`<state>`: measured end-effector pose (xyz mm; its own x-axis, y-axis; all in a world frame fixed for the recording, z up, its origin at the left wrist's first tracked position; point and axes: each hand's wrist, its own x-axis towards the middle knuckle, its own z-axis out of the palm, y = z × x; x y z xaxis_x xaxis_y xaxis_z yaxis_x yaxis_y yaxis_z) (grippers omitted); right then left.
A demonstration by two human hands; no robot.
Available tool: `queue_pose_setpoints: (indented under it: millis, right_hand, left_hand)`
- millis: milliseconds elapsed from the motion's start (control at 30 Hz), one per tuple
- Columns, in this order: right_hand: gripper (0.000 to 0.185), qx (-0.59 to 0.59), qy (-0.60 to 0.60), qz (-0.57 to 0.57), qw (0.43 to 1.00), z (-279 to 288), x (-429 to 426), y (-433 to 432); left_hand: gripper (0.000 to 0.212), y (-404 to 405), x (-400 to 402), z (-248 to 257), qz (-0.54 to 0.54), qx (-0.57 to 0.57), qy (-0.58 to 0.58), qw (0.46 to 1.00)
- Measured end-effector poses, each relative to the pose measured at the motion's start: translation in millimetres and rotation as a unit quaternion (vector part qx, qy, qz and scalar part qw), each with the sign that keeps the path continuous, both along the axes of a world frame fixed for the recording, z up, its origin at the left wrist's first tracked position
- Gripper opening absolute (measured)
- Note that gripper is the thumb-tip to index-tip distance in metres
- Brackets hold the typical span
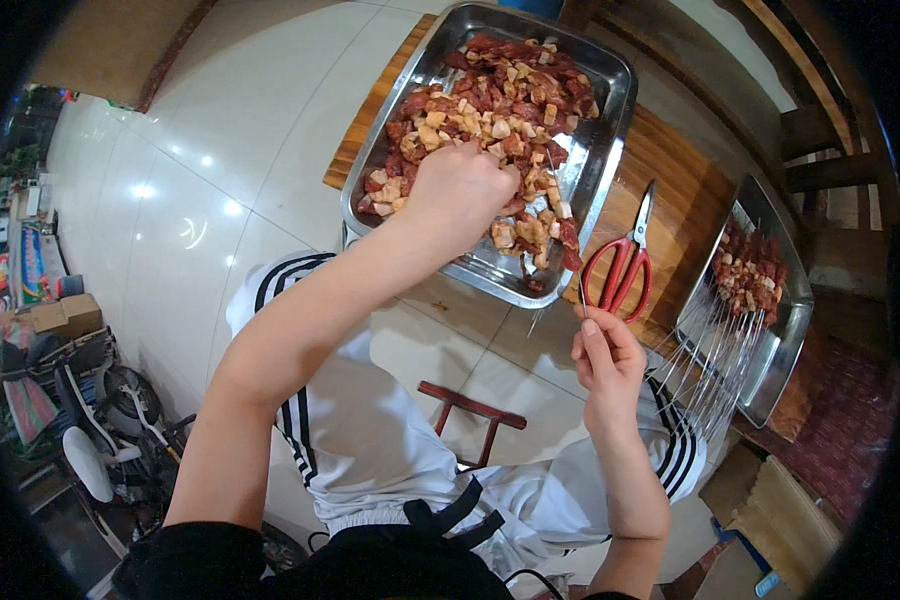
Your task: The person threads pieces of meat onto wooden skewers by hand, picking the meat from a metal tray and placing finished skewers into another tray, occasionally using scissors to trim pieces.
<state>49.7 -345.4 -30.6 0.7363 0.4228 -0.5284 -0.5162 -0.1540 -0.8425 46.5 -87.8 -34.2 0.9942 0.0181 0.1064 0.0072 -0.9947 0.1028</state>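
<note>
My left hand (465, 191) reaches into the meat cubes (487, 105) in a deep steel tray (613, 142); its fingertips are hidden, so what they hold does not show. Between thumb and fingers my right hand (607, 352) pinches a thin metal skewer (583, 289), with pieces of red meat and pale fat (568, 232) threaded towards its far end, over the tray's right edge. Just beyond that hand, red-handled scissors (621, 270) lie on the wooden board, blades pointing away. Further right, many loaded skewers (746, 270) rest in a second steel tray (776, 367), their bare metal ends sticking out towards me.
Both trays stand on a wooden board (675, 165). A wooden chair or bench frame (832, 169) borders the far right. Between my knees is a dark red wooden stool part (472, 405). Cardboard (784, 502) lies low right; a parked scooter (120, 450) stands left.
</note>
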Motion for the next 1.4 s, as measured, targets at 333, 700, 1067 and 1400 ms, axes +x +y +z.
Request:
queue_pose_setpoints:
  millis: [333, 700, 1067, 1400]
  right_hand:
    - [0.021, 0.013, -0.018, -0.001, 1.000, 5, 0, -3]
    - [0.020, 0.007, -0.018, 0.000, 1.000, 1, -1, -3]
    - [0.021, 0.013, -0.009, 0.001, 1.000, 3, 1, -5]
    - [0.020, 0.005, -0.025, 0.008, 1.000, 0, -4, -2]
  left_hand:
    - [0.029, 36, -6, 25, 0.188, -0.703, 0.043, 0.685]
    - [0.030, 11, -8, -2, -0.019, -0.136, 0.023, 0.990]
    - [0.024, 33, 1, 25, 0.131, -0.622, 0.042, 0.771]
    - [0.027, 40, -4, 27, 0.149, -0.779, 0.046, 0.607]
